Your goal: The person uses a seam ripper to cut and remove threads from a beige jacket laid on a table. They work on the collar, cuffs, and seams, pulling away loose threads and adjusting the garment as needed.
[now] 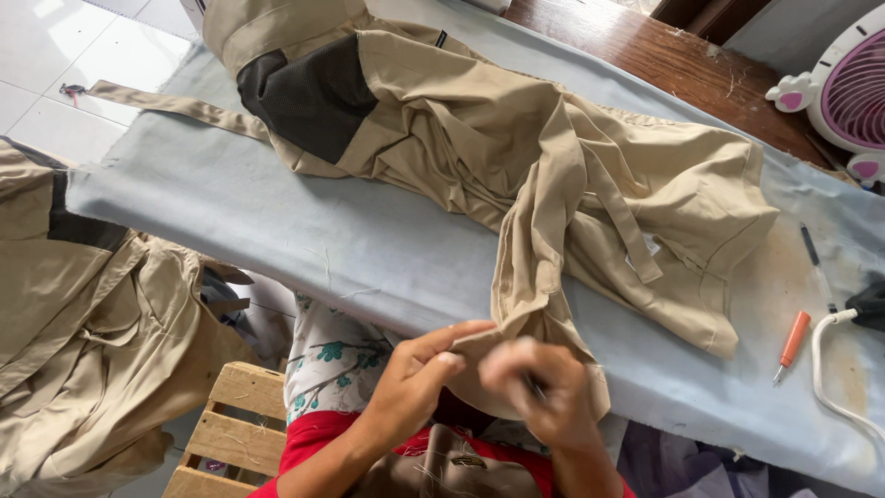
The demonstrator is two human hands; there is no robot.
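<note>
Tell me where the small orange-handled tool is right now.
In the head view, the small orange-handled tool lies on the right side of the pale blue padded board, just left of the white cord and right of the beige garment.

Two bare hands, left hand (pixel 412 376) and right hand (pixel 539 392), at 6 o'clock in the head view; no gloves, rings or watch visible, and the right hand is motion-blurred. Forearms bare, no sleeves reaching the wrists. Worn: a red garment (pixel 309 441) showing under the left forearm and across the lap at 6 o'clock, plus a white fabric with teal floral and branch print (pixel 330 361) at about 7 o'clock, just above the red.
</note>
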